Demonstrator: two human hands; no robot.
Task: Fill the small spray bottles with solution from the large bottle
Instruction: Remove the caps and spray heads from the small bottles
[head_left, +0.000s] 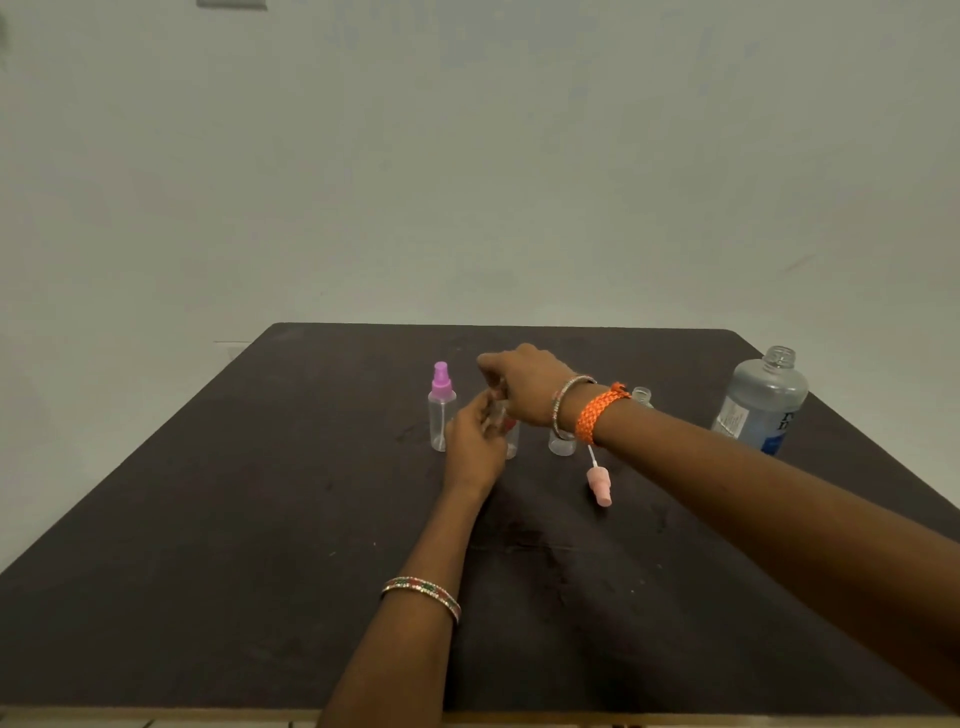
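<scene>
Both hands meet over a small clear bottle (511, 441) mid-tabletop (208, 571): the left hand (475, 447) has a closed grip on its body, while the right hand (524, 384) pinches its top. The uncapped large bottle (761, 402) stands at the right edge, a pink sprayer (600, 483) lying loose between.

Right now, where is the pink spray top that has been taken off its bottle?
In the head view the pink spray top lies on its side on the dark table, right of centre, just below the right forearm and near the open small bottle.
</scene>
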